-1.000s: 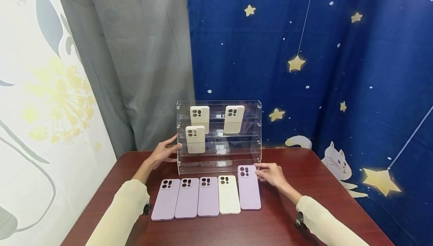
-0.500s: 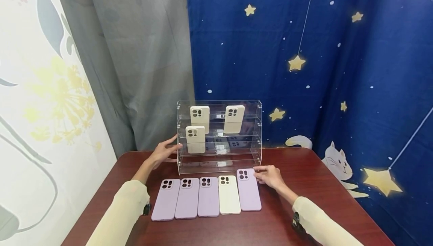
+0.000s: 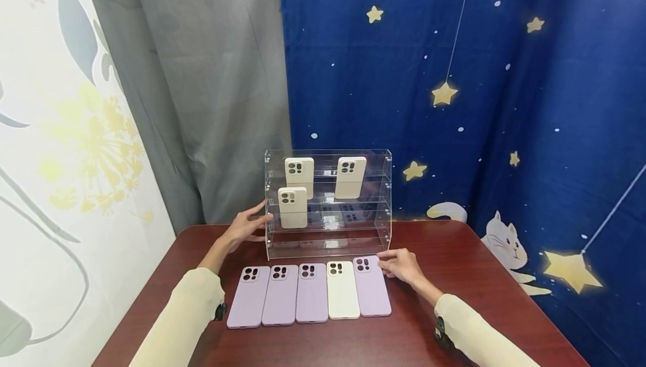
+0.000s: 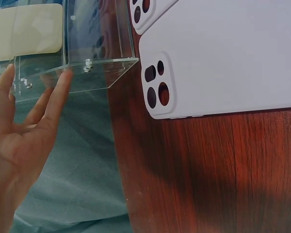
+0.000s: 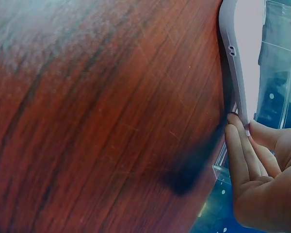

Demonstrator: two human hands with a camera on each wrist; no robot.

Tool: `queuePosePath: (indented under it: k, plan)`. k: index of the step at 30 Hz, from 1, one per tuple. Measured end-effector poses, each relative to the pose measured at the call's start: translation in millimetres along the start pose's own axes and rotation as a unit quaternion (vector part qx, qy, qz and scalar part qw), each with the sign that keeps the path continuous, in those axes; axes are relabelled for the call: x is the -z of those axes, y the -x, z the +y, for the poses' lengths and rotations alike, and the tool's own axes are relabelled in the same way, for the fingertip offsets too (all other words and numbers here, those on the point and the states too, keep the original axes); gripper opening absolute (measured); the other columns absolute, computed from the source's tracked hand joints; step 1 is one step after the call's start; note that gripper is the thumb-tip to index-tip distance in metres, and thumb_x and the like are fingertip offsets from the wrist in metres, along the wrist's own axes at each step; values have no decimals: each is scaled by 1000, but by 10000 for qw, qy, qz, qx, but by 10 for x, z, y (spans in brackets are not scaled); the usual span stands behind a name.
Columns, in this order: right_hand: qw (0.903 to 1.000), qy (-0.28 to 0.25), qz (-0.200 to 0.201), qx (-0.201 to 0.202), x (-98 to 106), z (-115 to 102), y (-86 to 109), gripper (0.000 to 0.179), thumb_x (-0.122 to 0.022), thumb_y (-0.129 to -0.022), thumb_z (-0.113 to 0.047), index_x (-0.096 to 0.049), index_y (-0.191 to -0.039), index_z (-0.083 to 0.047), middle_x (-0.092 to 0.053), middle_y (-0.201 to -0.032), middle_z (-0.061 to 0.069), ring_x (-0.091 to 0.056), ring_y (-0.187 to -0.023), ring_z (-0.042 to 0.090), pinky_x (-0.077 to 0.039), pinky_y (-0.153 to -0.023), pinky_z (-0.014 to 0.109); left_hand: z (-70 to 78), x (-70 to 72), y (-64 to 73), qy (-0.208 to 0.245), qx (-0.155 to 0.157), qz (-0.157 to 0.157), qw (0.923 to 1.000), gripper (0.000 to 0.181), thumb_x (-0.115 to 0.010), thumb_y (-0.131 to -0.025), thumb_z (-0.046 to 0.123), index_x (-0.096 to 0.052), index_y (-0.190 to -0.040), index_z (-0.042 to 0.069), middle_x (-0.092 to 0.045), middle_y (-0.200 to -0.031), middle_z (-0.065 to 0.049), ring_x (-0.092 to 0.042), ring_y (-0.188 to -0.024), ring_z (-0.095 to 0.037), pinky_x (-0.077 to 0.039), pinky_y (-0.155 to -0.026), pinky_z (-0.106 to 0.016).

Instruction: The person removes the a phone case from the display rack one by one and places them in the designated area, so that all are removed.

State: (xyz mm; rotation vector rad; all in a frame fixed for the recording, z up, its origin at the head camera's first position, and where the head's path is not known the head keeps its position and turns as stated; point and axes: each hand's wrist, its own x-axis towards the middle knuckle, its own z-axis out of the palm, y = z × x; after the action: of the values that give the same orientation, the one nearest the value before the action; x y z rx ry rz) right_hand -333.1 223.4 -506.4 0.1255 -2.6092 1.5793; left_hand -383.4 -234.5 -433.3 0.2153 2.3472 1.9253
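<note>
At the right end of a row on the table, a lilac phone case (image 3: 373,289) lies with its camera cutouts at the far end. My right hand (image 3: 400,266) pinches its far right corner; the right wrist view shows thumb and fingers on either face of the lilac case (image 5: 245,58). Beside it in the row are a cream phone case (image 3: 342,294) and several more lilac cases (image 3: 280,298). My left hand (image 3: 245,228) touches the left side panel of a clear acrylic display rack (image 3: 328,246), its fingers stretched out along the panel (image 4: 94,75).
Three cream phone cases stand in the rack: one upper left (image 3: 300,176), one upper right (image 3: 350,176) and one a tier lower at left (image 3: 292,205). Grey and blue curtains (image 3: 348,75) hang behind the dark red wooden table (image 3: 434,243).
My right hand has brought the far end of the rightmost lilac case down toward the table and slightly nearer. The left hand stays at the rack's side.
</note>
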Motion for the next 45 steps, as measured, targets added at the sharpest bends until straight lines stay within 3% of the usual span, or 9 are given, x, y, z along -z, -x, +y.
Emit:
queuePosePath:
  k: [9, 20, 25, 34, 41, 45]
  plan:
    - [9997, 236, 22, 77, -4, 19, 5, 21, -82, -85, 2, -80, -106, 5, -77, -76, 16, -74, -58, 22, -65, -52, 32, -2, -15, 2, -46, 35, 57, 10000, 76, -67, -104, 31, -24, -167, 26, -49, -151, -31, -48, -138, -51, -57, -98, -59]
    - [9965, 635, 258, 483, 29, 29, -1, 21, -87, -82, -2, -81, -103, 0, -76, -70, 6, -74, -57, 20, -64, -51, 33, -18, -7, -6, -39, -14, 41, 10000, 75, -67, -104, 30, -25, -167, 24, -50, -150, -32, -49, -136, -51, -64, -89, -50]
    - [9958, 649, 240, 601, 43, 0, -19, 26, -88, -81, -2, -81, -105, 2, -77, -70, 5, -75, -59, 22, -65, -53, 32, -11, -14, -1, -37, -7, 27, 10000, 75, -67, -105, 30, -24, -167, 24, -50, -150, -31, -50, -137, -51, -62, -92, -53]
    - [9940, 806, -30, 736, 51, -192, -132, 35, -89, -81, -8, -79, -114, 0, -78, -76, 4, -76, -64, 27, -65, -56, 36, -9, -10, 10, -19, 0, 35, 10000, 74, -65, -105, 28, -24, -167, 24, -47, -151, -34, -49, -137, -51, -62, -92, -53]
    - [9932, 913, -4, 728, 20, -350, -196, 35, -91, -80, -12, -80, -112, -4, -79, -77, 2, -76, -66, 21, -61, -56, 23, -16, -18, 11, -35, 32, 52, 10000, 74, -66, -105, 30, -25, -166, 25, -50, -150, -32, -50, -136, -51, -64, -89, -50]
    - [9922, 912, 49, 843, 11, -417, -225, 34, -91, -80, -11, -80, -112, -4, -79, -77, 1, -77, -68, 25, -58, -54, 21, -13, -17, 5, -44, 26, 70, 10000, 74, -67, -104, 32, -26, -166, 26, -49, -150, -32, -51, -135, -50, -65, -88, -48]
